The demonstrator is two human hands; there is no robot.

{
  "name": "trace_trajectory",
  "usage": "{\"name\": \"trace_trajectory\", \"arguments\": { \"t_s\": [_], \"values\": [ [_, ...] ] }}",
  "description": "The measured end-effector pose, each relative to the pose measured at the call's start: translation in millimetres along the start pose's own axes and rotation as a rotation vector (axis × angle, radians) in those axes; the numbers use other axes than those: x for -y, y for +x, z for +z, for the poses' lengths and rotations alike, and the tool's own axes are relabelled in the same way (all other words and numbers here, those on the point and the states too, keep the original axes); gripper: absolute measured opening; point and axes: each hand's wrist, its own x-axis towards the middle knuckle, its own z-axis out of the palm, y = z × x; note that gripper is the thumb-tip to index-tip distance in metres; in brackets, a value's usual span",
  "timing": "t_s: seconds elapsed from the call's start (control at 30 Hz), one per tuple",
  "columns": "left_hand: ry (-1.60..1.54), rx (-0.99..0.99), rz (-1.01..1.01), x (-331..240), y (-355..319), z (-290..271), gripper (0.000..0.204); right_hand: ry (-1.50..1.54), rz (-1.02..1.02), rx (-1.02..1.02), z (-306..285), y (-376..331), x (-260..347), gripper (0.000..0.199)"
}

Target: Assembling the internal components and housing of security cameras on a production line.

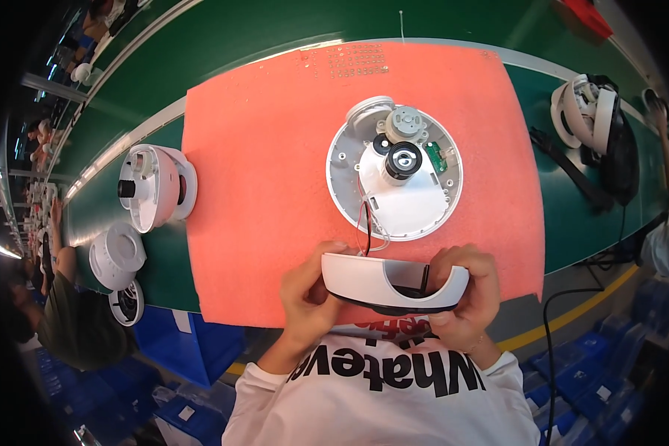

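We are holding a curved white housing piece (394, 286) low in the frame's centre, our left hand (308, 297) closing its grip on the left end, our right hand (468, 297) closing its grip on the right end. Red and black wires (366, 227) are running from it to the round white base (394, 175) lying just above on the pink foam mat (260, 223), which is covering the green surface (572, 215).

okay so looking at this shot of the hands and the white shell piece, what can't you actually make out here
- Head view: underside of the curved white shell, turned away; left hand and right hand cover its ends.
- Where the red and black wires end: hidden inside the shell.
- Small screws at the pink foam mat far edge: too small to count.
- White units at left: bent by the fisheye rim.
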Motion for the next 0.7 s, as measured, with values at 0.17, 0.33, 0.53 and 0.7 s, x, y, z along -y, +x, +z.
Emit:
{"name": "trace_trajectory", "arguments": {
  "t_s": [0.17, 0.33, 0.53, 0.7],
  "values": [
    [0.051, 0.002, -0.009, -1, 1, -3, 0.039, -0.109, -0.146, -0.077, 5, 3, -15, 0.052],
    [0.121, 0.074, 0.007, -6, 4, -6, 0.037, -0.160, -0.204, -0.107, 5, 7, -13, 0.052],
    [0.044, 0.030, 0.006, -5, 6, -5, 0.037, -0.231, -0.075, 0.002, -3, 14, 1, 0.052],
    [0.192, 0.040, 0.018, -2, 5, -9, 0.035, -0.061, 0.023, 0.032, -6, 11, 1, 0.051]
  ]
}}
